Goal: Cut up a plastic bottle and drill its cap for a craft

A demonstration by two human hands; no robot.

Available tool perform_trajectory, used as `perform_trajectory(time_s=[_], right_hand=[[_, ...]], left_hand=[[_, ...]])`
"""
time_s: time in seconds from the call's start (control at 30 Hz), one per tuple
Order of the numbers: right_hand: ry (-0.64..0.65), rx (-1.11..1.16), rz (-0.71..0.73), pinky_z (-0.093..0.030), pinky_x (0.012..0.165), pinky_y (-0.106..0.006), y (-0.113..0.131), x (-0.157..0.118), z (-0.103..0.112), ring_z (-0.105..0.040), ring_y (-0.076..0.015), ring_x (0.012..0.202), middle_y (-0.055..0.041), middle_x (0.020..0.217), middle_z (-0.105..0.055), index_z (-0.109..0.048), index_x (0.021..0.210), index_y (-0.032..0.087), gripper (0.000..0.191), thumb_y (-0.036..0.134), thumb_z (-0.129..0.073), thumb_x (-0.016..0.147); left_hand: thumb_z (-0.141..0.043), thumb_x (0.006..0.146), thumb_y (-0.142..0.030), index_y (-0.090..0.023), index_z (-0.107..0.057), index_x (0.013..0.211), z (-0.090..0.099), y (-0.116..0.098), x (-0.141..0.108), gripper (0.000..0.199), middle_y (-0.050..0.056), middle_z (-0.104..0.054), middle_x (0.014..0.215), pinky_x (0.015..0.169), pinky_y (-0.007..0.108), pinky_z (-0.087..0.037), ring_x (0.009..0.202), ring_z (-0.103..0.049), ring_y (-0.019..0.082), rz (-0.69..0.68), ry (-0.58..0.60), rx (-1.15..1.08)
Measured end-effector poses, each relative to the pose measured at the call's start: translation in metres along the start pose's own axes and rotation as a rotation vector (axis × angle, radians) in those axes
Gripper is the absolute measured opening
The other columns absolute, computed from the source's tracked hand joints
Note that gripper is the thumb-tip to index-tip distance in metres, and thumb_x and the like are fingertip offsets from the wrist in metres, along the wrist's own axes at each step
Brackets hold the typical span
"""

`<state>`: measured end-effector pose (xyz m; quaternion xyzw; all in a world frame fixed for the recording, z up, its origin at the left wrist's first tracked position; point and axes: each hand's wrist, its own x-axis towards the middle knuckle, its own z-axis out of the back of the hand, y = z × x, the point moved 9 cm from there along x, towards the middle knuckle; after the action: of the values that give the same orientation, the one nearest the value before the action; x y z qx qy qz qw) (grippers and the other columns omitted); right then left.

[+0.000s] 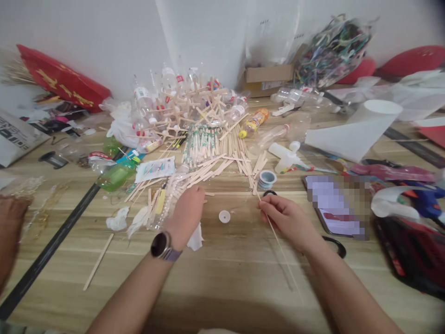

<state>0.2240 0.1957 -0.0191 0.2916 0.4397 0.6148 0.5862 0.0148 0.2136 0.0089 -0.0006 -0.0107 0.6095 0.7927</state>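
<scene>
A thin wooden skewer [278,241] is pinched in my right hand [280,213], slanting down toward the front of the table. Just behind those fingers are a black ring [269,193] and a small grey-blue spool [267,179]. My left hand [189,204], with a watch on its wrist, is curled at the front of the wooden sticks [208,169]. Its fingertips are hidden, and I cannot see what they hold. Beside it lies a clear ribbed bottle [170,195]. Between my hands a white disc with a centre hole [224,216] rests on the table.
Plastic bottles and stick assemblies [187,102] crowd the back. At right are a phone [335,206], a white paper cone [358,130] and a dark red case [410,255]. A green bottle [118,176] and a single stick [98,262] lie left; another person's hand [12,232] is at the left edge.
</scene>
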Motion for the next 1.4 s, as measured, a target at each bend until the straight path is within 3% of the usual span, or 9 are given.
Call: perform_trajectory(time_s=[0.17, 0.33, 0.57, 0.7, 0.8, 0.9, 1.07, 1.2, 1.4], right_hand=[[0.042, 0.192, -0.027, -0.023, 0.036, -0.022, -0.006, -0.001, -0.015, -0.036, -0.0084, 0.036, 0.0041, 0.055, -0.052, -0.05, 0.076, 0.022, 0.035, 0.056, -0.049, 0.081], [0.019, 0.253, -0.02, -0.023, 0.033, -0.022, -0.01, 0.0, -0.023, -0.038, -0.0077, 0.034, 0.0037, 0.057, -0.055, -0.058, 0.087, 0.019, 0.04, 0.058, -0.052, 0.082], [-0.168, 0.087, 0.143, -0.035, 0.038, -0.023, -0.008, -0.002, -0.011, -0.045, -0.0113, 0.039, 0.0059, 0.058, -0.054, -0.05, 0.13, 0.015, 0.05, 0.047, -0.05, 0.091], [-0.275, -0.204, 0.313, -0.05, 0.058, -0.027, 0.0, -0.008, -0.007, -0.062, -0.0162, 0.061, -0.0041, 0.075, -0.069, -0.067, 0.105, 0.019, 0.027, 0.033, -0.048, 0.092], [-0.265, -0.282, 0.355, -0.053, 0.072, -0.031, -0.002, -0.009, -0.012, -0.069, -0.0213, 0.081, -0.009, 0.094, -0.074, -0.069, 0.098, 0.02, 0.024, 0.031, -0.049, 0.091], [-0.241, -0.357, 0.384, -0.054, 0.072, -0.033, -0.002, -0.009, -0.02, -0.07, -0.0234, 0.085, -0.0099, 0.097, -0.074, -0.069, 0.099, 0.02, 0.025, 0.03, -0.047, 0.094], [-0.167, -0.439, 0.432, -0.054, 0.072, -0.031, 0.005, -0.013, -0.035, -0.07, -0.0221, 0.083, -0.0088, 0.096, -0.073, -0.069, 0.108, 0.018, 0.028, 0.029, -0.046, 0.096], [-0.143, -0.473, 0.439, -0.053, 0.071, -0.028, 0.013, -0.017, -0.04, -0.07, -0.019, 0.084, -0.0071, 0.103, -0.072, -0.057, 0.133, 0.019, 0.039, 0.026, -0.043, 0.096], [-0.203, -0.552, 0.363, -0.051, 0.067, -0.029, 0.014, -0.015, -0.028, -0.069, -0.0212, 0.081, -0.0081, 0.095, -0.073, -0.07, 0.103, 0.02, 0.028, 0.027, -0.044, 0.096]], left_hand=[[-0.052, 0.085, -0.002, -0.012, -0.064, 0.082, -0.015, 0.0, 0.025, 0.015, 0.014, -0.068, 0.092, 0.081, 0.036, -0.05, 0.088, -0.064, 0.025, 0.04, 0.073, 0.077], [-0.065, 0.078, -0.004, -0.012, -0.063, 0.096, -0.005, -0.001, 0.027, 0.019, 0.016, -0.067, 0.102, 0.085, 0.04, -0.048, 0.102, -0.06, 0.033, -0.005, 0.091, 0.1], [-0.034, 0.091, -0.002, -0.015, -0.055, 0.109, 0.022, -0.026, 0.012, 0.031, 0.009, -0.067, 0.094, 0.077, 0.034, -0.05, 0.087, -0.061, 0.022, -0.04, 0.022, -0.008], [-0.033, 0.094, -0.004, -0.021, -0.041, 0.139, 0.008, -0.056, -0.018, 0.049, 0.009, -0.064, 0.116, 0.091, 0.034, -0.049, 0.103, -0.061, 0.02, -0.207, 0.039, -0.33], [-0.042, 0.098, -0.021, -0.025, -0.047, 0.139, -0.023, -0.056, -0.03, 0.041, 0.008, -0.063, 0.1, 0.077, 0.036, -0.053, 0.088, -0.064, 0.023, -0.119, 0.172, -0.287], [-0.043, 0.098, -0.023, -0.023, -0.049, 0.136, -0.035, -0.049, -0.03, 0.038, 0.008, -0.062, 0.101, 0.073, 0.033, -0.052, 0.088, -0.064, 0.023, -0.046, 0.178, -0.22], [-0.041, 0.096, -0.013, -0.016, -0.065, 0.095, -0.028, -0.029, -0.028, 0.024, 0.009, -0.063, 0.097, 0.074, 0.033, -0.05, 0.086, -0.063, 0.022, 0.003, 0.18, -0.129], [-0.041, 0.096, -0.013, -0.017, -0.065, 0.096, -0.009, -0.016, -0.035, 0.024, 0.009, -0.063, 0.101, 0.075, 0.033, -0.049, 0.088, -0.063, 0.022, 0.083, 0.1, -0.158], [-0.062, 0.088, -0.028, -0.019, -0.063, 0.107, -0.022, -0.052, -0.042, 0.021, 0.009, -0.061, 0.109, 0.081, 0.036, -0.05, 0.095, -0.062, 0.025, -0.045, 0.159, -0.405]])
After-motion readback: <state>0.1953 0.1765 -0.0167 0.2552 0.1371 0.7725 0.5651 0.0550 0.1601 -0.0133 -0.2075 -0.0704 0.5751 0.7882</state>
